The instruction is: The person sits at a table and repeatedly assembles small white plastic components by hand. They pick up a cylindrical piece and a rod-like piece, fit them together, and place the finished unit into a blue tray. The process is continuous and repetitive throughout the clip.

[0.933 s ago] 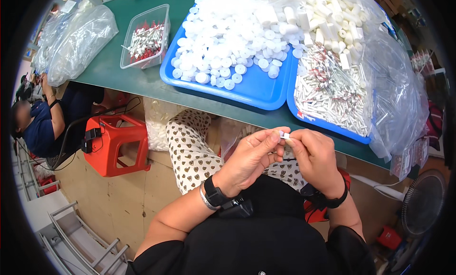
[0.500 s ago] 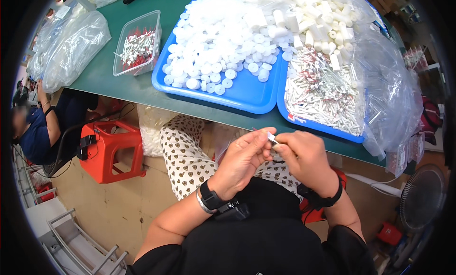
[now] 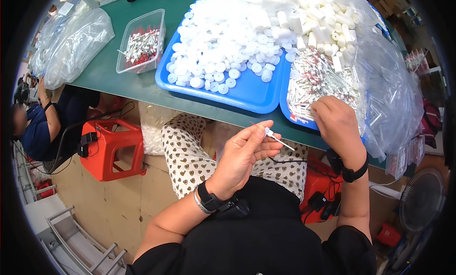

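My left hand [image 3: 241, 154] pinches a thin pale rod with a white plastic piece on it [image 3: 281, 140] between thumb and forefinger, over my lap. A red tip sticks out past the fingers at its upper left, and the slim shaft points down to the right. My right hand [image 3: 338, 125] is at the near edge of the right blue tray [image 3: 309, 123], its fingers bent together. Its fingertips touch the pile of small white rod-like parts [image 3: 317, 80], some with red bits; whatever they grip is hidden.
The left blue tray [image 3: 228, 100] holds a heap of white translucent discs [image 3: 223, 61]. White foam-like cylinders [image 3: 327, 30] lie behind the rod-like parts. A clear box [image 3: 141, 42] of similar parts, plastic bags [image 3: 80, 45], a red stool [image 3: 114, 147], a fan [image 3: 422, 199] and a seated person [image 3: 40, 125] surround me.
My right hand has left the left hand's side and moved right and forward to the right tray's pile. The rod in my left hand now shows more fully.
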Demonstrator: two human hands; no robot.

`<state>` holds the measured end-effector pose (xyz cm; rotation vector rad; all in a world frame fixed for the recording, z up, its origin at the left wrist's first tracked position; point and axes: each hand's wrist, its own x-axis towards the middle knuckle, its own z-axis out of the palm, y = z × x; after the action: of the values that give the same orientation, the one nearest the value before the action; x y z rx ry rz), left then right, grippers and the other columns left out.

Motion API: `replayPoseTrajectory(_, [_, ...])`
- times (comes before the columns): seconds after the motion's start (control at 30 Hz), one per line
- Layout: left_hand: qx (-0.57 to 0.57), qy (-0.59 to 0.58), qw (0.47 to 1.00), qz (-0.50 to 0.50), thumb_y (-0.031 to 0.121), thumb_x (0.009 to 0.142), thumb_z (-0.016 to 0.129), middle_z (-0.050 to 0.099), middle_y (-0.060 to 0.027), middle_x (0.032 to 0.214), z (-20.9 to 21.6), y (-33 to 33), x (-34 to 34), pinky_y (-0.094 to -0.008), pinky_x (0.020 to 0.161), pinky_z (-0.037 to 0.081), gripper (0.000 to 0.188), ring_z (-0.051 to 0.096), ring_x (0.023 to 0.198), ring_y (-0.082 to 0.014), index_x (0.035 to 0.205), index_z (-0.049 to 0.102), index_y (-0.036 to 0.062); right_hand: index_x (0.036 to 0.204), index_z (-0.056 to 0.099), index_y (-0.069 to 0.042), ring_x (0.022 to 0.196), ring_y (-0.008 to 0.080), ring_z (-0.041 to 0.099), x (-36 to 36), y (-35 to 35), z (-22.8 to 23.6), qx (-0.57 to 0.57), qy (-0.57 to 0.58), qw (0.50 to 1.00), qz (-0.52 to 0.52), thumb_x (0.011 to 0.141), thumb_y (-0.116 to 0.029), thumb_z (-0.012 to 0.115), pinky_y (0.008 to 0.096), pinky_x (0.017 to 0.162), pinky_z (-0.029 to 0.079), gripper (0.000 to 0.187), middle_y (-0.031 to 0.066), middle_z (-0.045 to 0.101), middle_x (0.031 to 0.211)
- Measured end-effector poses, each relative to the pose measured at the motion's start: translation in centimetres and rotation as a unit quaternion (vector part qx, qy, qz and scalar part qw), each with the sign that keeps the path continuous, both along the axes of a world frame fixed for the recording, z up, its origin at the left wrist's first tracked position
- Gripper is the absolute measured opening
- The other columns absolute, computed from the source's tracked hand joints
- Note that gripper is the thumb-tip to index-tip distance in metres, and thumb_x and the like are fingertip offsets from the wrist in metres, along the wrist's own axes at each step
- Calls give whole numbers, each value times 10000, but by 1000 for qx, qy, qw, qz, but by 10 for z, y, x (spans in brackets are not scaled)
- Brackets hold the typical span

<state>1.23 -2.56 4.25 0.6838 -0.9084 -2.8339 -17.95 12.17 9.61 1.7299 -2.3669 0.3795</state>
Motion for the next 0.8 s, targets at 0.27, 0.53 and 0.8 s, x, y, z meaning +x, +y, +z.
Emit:
replayPoseTrajectory(0.27, [3, 22, 998, 55, 257, 1038, 492, 641, -164, 1149, 10, -7, -3, -333, 903, 556, 430, 669, 1022, -218, 1363, 455, -22, 862, 631, -16, 589, 265, 610, 47, 4, 3, -84, -228, 968, 58, 757, 13, 688, 371, 551, 475, 124, 104, 628, 712])
replayPoseTrajectory(0.53, [5, 22, 998, 52, 245, 1034, 504, 648, -157, 1128, 7, -4, -5, -329, 910, 552, 434, 668, 1024, -219, 1368, 443, -26, 905, 626, -14, 597, 277, 611, 52, 3, -5, -127, -216, 967, 50, 773, 20, 696, 365, 555, 477, 153, 108, 637, 728])
replayPoseTrajectory(0.8, [-78, 32, 996, 15, 206, 1032, 511, 602, -165, 1298, 8, 11, -3, -310, 979, 497, 433, 638, 1065, -175, 1394, 463, -29, 1069, 605, 18, 595, 124, 620, 65, -6, -2, -67, -627, 773, -62, 1004, -144, 536, 250, 539, 476, 188, 76, 653, 773])
